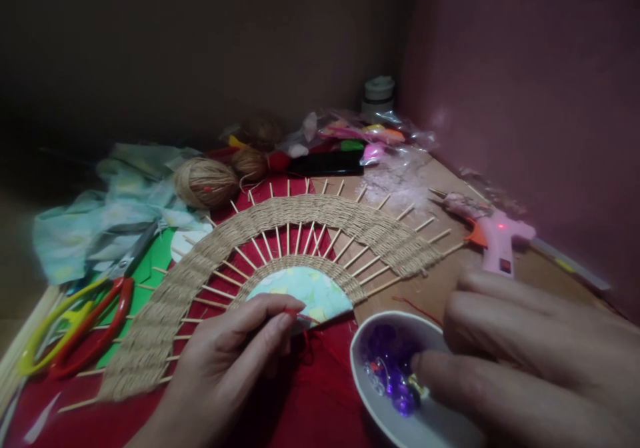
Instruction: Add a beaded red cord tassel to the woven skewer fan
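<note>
My left hand [245, 355] is closed in a pinch, with red thread [309, 348] at its fingertips and trailing below them. Right behind it lies a fan-shaped piece of woven twine [320, 211] on thin sticks, with a pale blue cloth half-circle [305, 288] at its centre. My right hand [530, 355] reaches over a white bowl [356, 361], fingers apart. One fingertip touches or nearly touches the purple beads [400, 395] inside, among some clear and yellowish ones. Whether anything is between those fingers, I cannot make out.
Scissors [115, 295] with yellow and red handles lie at left, by crumpled cloth [80, 228] and a twine ball [207, 181]. A pink glue gun [497, 231], its red light on, lies at right. Behind are a dark flat object [327, 163], plastic bags [395, 161] and a lidded container [379, 95].
</note>
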Tool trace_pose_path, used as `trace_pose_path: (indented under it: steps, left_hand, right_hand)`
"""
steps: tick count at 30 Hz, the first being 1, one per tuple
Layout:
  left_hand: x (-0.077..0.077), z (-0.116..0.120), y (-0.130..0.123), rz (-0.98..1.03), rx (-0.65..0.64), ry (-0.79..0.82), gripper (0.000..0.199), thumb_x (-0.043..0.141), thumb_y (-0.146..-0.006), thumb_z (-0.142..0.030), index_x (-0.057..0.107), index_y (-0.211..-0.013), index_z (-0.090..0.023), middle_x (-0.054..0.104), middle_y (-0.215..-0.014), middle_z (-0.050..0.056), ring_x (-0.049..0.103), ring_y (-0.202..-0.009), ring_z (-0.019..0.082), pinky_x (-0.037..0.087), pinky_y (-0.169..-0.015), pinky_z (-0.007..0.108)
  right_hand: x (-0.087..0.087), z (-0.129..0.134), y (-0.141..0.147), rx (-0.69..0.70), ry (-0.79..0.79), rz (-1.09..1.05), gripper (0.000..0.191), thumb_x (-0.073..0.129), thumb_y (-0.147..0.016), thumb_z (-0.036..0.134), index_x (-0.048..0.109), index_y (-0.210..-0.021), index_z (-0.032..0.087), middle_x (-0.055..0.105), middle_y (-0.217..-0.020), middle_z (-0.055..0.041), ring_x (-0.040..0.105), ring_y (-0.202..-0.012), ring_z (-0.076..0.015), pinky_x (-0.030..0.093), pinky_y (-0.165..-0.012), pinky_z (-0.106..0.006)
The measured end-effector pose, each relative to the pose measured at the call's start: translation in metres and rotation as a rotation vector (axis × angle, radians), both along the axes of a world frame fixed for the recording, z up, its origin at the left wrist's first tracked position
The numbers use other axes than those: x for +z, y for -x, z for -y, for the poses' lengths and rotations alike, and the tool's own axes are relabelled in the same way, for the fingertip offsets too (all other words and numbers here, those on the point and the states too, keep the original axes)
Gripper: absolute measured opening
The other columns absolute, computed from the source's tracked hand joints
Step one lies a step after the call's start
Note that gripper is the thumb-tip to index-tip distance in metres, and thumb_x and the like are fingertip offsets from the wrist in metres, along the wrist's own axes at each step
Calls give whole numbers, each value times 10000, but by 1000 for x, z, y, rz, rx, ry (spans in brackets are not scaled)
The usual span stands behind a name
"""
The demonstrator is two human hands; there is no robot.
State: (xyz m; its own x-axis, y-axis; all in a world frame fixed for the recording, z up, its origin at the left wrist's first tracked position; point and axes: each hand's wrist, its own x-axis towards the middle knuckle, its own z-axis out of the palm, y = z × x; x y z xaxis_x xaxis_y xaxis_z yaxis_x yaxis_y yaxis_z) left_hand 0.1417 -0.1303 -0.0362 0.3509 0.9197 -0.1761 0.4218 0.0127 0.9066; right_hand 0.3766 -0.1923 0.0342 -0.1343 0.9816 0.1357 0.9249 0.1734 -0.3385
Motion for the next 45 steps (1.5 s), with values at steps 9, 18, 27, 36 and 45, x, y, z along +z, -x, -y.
trace_pose_path:
  steps: [9,18,27,36,45]
  left_hand:
    - [1,0,-1,-2,25,17,187,622,-812,-301,722,-942,-213,697,-694,45,651,-609,170,535,-554,252]
    - [2,0,-3,2,40,30,196,624,-803,-311,720,-939,-208,708,-717,50,649,-610,169,535,-555,250]
    - [1,2,-3,-17,2,-1,222,571,-848,-356,702,-944,-205,709,-749,64,657,-657,183,546,-588,275]
    - [5,2,-6,-35,-24,-33,195,554,-863,-347,687,-912,-214,723,-782,57,661,-660,176,536,-595,263]
    - [3,2,-4,-31,-27,-1,210,554,-865,-351,697,-943,-218,727,-803,68,669,-678,185,540,-597,267]
  right_hand:
    - [-14,-23,-11,-47,90,-80,310,585,-739,263,436,-470,221,470,-479,24,434,-404,-105,304,-349,-217]
    - [-26,-16,-21,-49,-55,9,167,524,-824,375,680,-864,334,666,-870,-6,615,-717,-200,449,-467,-257]
    - [-26,-23,-10,381,-191,132,179,581,-821,244,737,-895,292,586,-1297,-46,515,-1192,-326,502,-890,-473]
    - [-20,-23,-16,540,-81,151,271,460,-879,219,729,-906,221,448,-1434,-54,473,-1231,-342,515,-868,-488]
    - [-21,-24,-22,515,-187,207,239,499,-874,227,718,-970,223,533,-1356,-82,558,-1122,-314,540,-789,-433]
